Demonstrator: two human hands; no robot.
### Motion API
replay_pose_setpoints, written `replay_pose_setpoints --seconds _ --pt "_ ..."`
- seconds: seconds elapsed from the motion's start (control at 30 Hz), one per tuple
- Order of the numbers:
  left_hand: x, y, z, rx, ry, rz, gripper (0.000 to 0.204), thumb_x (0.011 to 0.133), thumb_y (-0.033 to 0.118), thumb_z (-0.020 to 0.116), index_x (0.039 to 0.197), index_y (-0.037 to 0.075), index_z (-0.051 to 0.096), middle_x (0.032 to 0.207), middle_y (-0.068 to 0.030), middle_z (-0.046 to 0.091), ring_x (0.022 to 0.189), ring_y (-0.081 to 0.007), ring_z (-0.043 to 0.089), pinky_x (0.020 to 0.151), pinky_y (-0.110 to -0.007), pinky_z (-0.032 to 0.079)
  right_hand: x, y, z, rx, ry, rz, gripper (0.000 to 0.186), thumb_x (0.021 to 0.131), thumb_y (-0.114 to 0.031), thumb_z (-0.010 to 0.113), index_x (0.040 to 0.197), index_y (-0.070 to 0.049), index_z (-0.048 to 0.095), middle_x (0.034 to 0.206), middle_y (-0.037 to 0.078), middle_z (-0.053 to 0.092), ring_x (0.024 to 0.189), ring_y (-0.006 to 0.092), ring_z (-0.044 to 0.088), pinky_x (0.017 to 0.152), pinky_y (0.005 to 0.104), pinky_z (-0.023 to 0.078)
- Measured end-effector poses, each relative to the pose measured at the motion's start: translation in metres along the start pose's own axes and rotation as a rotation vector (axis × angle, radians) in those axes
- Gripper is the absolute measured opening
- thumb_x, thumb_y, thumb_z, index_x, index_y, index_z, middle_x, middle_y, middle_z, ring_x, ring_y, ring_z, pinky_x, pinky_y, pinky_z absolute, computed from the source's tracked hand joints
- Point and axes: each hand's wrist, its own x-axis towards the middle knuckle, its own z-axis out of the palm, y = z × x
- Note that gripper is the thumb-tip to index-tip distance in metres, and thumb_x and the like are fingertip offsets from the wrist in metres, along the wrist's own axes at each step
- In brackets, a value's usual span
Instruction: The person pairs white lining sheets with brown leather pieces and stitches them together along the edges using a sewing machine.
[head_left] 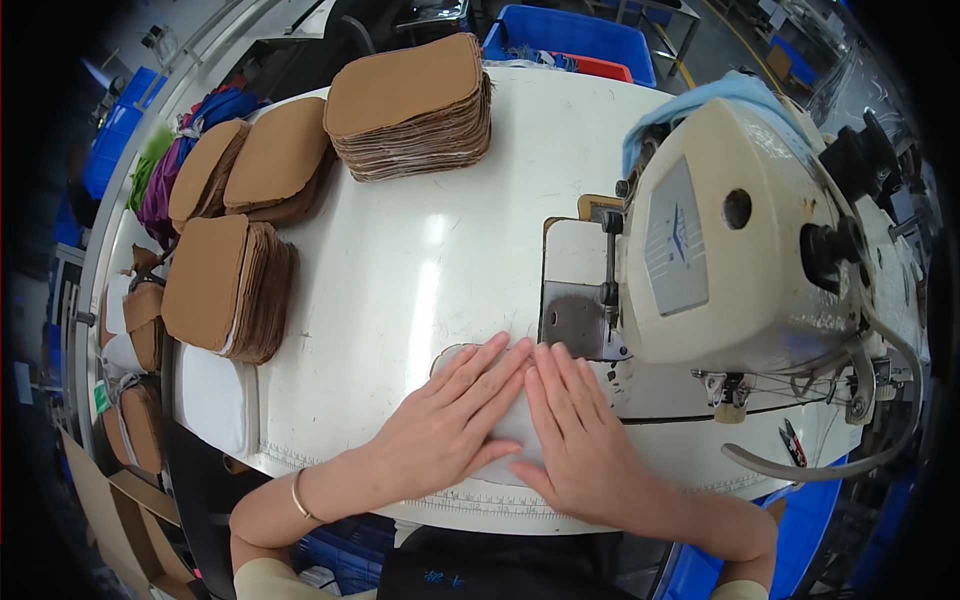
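Note:
My left hand (437,437) and my right hand (588,447) lie flat, side by side, fingers extended and pointing away from me. Both press on a pale, rounded fabric piece (516,418) on the white table, just in front of a sewing machine (655,330). The piece shows between the hands and at the left fingertips, where a thin brown edge peeks out; the rest is covered. My right fingertips are close to the machine's metal needle plate (577,322). A bangle circles my left wrist.
Stacks of brown rounded pieces stand at the back (405,85) and left (210,285) of the white table (390,270). White pieces (215,400) lie at the left edge. Red-handled snips (793,442) rest at right. A blue bin (575,32) sits behind.

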Motion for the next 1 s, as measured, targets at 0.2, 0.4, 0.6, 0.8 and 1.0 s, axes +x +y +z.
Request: replay_pose_setpoints --seconds 0.2,0.4,0.6,0.8,1.0 --pt "-0.025 -0.014 0.009 0.011 -0.041 -0.174 0.069 0.092 0.036 0.057 0.144 -0.004 0.034 0.151 -0.0206 0.031 0.142 -0.0328 0.028 0.116 -0.044 0.023 0.004 0.006 0.011 -0.009 -0.088 -0.033 0.076 0.084 -0.039 0.063 0.131 0.017 0.040 0.143 0.034 0.034 0.136 0.0437 0.032 0.113 0.0488 0.027" --pt "-0.087 -0.020 -0.062 0.229 0.601 -0.359 0.026 0.075 -0.007 0.071 0.098 0.005 0.070 0.100 -0.0088 0.064 0.090 -0.0256 0.060 0.078 -0.034 0.049 0.010 0.013 0.007 -0.091 -0.146 -0.088 0.081 0.081 -0.041 0.064 0.131 0.017 0.039 0.143 0.036 0.033 0.136 0.0460 0.030 0.114 0.0522 0.022" --pt "-0.131 -0.056 -0.118 0.251 0.706 -0.638 0.016 0.078 0.002 0.073 0.094 0.001 0.070 0.097 -0.0093 0.066 0.088 -0.0241 0.063 0.077 -0.033 0.050 0.000 0.016 0.010 -0.011 -0.028 -0.150 0.083 0.080 -0.036 0.066 0.132 0.020 0.034 0.142 0.040 0.029 0.135 0.0524 0.028 0.113 0.0579 0.021" --pt "-0.122 -0.060 -0.111 0.439 0.578 -0.634 0.015 0.080 0.000 0.071 0.094 -0.001 0.068 0.094 -0.0100 0.067 0.080 -0.0238 0.066 0.073 -0.030 0.052 -0.007 0.017 0.013 0.049 0.081 -0.155 0.086 0.076 -0.028 0.069 0.135 0.019 0.029 0.143 0.041 0.025 0.135 0.0549 0.026 0.110 0.0620 0.021" --pt "-0.119 -0.073 -0.119 0.201 0.695 -0.722 0.012 0.081 -0.002 0.067 0.092 -0.002 0.063 0.090 -0.0114 0.064 0.077 -0.0246 0.064 0.066 -0.032 0.051 -0.004 0.019 0.007 0.073 0.124 -0.196 0.078 0.077 -0.026 0.070 0.134 0.016 0.036 0.141 0.037 0.033 0.132 0.0514 0.034 0.110 0.0587 0.026"
